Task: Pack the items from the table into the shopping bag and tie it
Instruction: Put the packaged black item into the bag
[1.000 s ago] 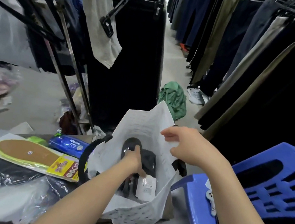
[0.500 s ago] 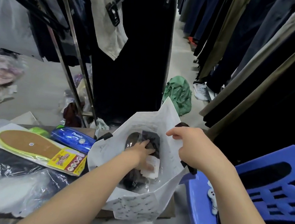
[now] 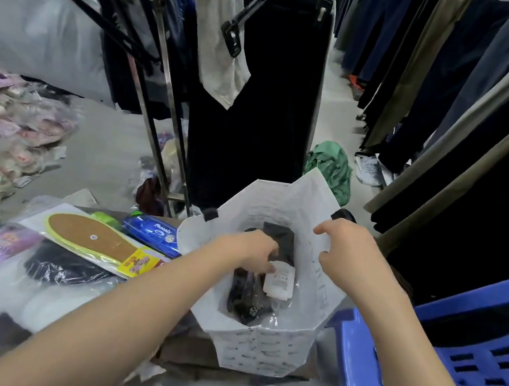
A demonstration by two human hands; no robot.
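Your left hand (image 3: 251, 251) reaches into the white printed shopping bag (image 3: 260, 350) at the right end of the counter (image 3: 188, 352), its grip curled on a dark plastic-wrapped packet with a white label (image 3: 251, 297), while your right hand (image 3: 349, 255) pinches the bag's right rim, holding it open.

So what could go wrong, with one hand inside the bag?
The right hand alone pinches the bag rim open; if it slips, the wall may fold over the left hand. The bag seems to stand at the table edge, so pushing the dark packet down might tip it toward the blue chair.
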